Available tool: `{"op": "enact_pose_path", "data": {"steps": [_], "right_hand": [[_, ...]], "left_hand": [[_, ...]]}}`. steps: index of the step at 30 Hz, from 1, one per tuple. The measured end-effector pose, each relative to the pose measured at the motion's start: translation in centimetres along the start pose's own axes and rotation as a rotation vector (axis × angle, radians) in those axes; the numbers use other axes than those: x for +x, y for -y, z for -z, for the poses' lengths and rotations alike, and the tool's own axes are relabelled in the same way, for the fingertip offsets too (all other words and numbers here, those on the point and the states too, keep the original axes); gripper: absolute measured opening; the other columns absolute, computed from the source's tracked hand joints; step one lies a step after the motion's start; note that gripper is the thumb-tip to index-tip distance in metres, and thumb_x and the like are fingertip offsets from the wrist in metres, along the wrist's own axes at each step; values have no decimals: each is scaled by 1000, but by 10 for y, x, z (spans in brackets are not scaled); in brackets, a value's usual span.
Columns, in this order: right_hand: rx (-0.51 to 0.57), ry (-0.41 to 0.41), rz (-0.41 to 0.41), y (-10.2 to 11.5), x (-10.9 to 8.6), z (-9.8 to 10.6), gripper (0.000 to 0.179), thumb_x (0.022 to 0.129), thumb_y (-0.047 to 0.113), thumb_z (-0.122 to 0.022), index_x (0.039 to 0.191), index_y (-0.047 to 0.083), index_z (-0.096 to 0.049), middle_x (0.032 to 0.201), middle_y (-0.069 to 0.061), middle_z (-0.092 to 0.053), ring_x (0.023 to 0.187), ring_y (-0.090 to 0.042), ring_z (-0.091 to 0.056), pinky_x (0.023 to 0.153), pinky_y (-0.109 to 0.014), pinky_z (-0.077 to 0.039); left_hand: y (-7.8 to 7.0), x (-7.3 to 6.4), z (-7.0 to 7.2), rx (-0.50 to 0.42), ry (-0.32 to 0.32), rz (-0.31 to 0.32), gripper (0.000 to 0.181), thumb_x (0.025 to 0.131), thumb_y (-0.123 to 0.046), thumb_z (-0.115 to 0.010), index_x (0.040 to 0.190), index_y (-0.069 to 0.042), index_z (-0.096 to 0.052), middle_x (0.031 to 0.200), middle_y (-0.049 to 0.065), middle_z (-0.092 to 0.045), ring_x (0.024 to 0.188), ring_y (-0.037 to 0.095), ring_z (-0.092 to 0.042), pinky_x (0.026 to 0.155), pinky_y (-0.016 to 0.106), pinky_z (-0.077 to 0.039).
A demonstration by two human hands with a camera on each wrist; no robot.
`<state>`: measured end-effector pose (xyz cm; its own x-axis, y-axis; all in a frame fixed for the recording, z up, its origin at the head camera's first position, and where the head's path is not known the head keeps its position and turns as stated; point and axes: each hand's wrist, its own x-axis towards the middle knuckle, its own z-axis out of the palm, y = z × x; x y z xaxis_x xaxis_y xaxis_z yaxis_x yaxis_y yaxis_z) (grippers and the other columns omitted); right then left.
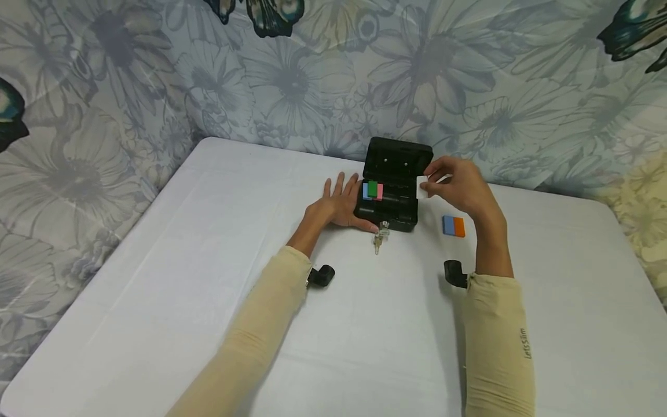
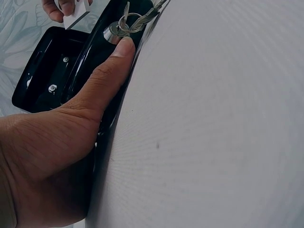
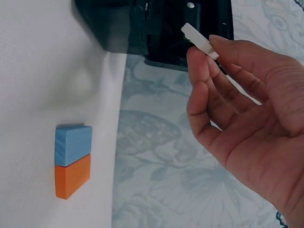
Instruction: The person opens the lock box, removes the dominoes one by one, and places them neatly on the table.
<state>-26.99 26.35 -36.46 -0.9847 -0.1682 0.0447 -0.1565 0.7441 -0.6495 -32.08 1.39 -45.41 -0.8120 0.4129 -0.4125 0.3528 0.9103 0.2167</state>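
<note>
Right hand: thumb and fingers pinch white block near right side of black box; gap between block and box hard to judge. Left hand braces left side of box, fingers spread, thumb along front beside lock with keys. Lid raised. Inside, at left: blue, green and pink blocks. On desk, right of box: blue block touching orange block.

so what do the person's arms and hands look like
The left sleeve and right sleeve are beige, the right one printed LetsSlim in dark letters. Black fittings stick out at their ends. Left hand and right hand are bare.
</note>
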Motion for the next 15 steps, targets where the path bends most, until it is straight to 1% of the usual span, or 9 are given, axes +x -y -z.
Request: {"op": "enact_pose_path", "data": {"steps": [3,6,11,15], "right_hand": [[4,-3,5,-1,-1,2,24,99,15,-70,118,1,-67,106,-17,-72,74,5,-67,78,-26,-48],[9,-4,13,-1,-1,3,24,99,15,-70,118,0,-67,106,-18,-73,73,6,-68,75,-21,-48],[7,0,9,-2,-2,4,24,99,15,-70,117,-1,-67,106,-20,-73,71,7,-67,72,-18,-48],[-9,-13,11,-3,-2,8,24,99,13,-70,117,-2,-68,107,-22,-73,72,7,-66,71,-15,-48]], "left_hand": [[0,0,1,-9,-2,-2,130,87,-78,-63,167,-14,16,175,2,26,162,29,29,132,55,15],[0,-2,2,-7,-3,-5,130,88,-78,-64,167,-13,16,175,2,26,162,29,29,132,56,15],[-1,-11,3,3,-26,-18,127,89,-77,-63,168,-11,13,177,5,22,163,32,25,132,56,12],[-2,-16,5,6,-45,-32,126,90,-76,-62,168,-10,10,177,6,19,164,32,22,133,57,10]]}}
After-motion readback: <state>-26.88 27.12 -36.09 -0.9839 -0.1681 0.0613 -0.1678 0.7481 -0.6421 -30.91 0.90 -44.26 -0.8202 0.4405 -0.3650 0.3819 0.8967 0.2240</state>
